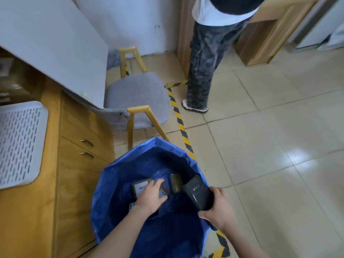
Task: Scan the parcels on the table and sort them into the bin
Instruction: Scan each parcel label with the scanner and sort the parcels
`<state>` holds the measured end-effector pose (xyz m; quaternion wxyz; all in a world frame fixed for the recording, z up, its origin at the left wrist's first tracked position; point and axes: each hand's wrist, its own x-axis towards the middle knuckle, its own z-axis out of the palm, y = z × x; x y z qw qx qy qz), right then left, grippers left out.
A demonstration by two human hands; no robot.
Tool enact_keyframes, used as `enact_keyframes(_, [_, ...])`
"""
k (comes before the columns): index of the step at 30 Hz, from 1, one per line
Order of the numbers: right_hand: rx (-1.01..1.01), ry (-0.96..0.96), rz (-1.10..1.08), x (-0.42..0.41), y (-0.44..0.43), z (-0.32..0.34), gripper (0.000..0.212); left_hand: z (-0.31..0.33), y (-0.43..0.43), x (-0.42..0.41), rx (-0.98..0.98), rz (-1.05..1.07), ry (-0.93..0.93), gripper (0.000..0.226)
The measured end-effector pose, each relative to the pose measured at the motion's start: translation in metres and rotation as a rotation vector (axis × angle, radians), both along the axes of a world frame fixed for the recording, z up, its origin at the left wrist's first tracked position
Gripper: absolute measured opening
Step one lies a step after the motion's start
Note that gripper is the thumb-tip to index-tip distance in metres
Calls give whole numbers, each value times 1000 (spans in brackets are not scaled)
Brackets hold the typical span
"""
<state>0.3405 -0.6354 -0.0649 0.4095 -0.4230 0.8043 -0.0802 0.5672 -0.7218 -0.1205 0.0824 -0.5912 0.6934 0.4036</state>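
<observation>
The left hand (150, 195) grips a small flat parcel (139, 188) low inside the blue bin (111, 183) (a soft bag), near its far wall. The right hand (217, 207) is closed around the scanner (199, 194) at the right rim. The parcel looks light and stiff, best held by its edges.

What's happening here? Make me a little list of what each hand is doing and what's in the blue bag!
left hand: down in the bag, fingers on the labelled parcel; unclear whether it grips
right hand: holds the black scanner over the bag's rim
bin: blue bag, open, on the floor
also in bag: dark parcel
nearby: grey chair, wooden cabinet, white tray, striped floor tape
other person: standing beyond the chair
</observation>
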Motion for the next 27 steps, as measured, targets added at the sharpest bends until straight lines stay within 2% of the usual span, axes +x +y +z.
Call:
enact_keyframes(6, [-94,35,-49,-47,39,59,81,71,16,-55,-125,-131,12,54])
enact_keyframes(13, [-178,77,-187,-141,120,111,92,129,54,-160,-248,-372,66,50])
enact_keyframes(17, [-211,130,-297,-203,187,130,91,152,91,-239,-284,-497,114,59])
enact_keyframes(20, [-230,172,-391,-249,243,143,93,168,126,-303,-324,-612,172,53])
enact_keyframes(24, [-278,244,-556,-303,330,162,78,183,185,-396,-372,-762,232,46])
enact_keyframes(27, [-264,303,-671,-337,396,173,80,195,239,-463,-370,-905,270,44])
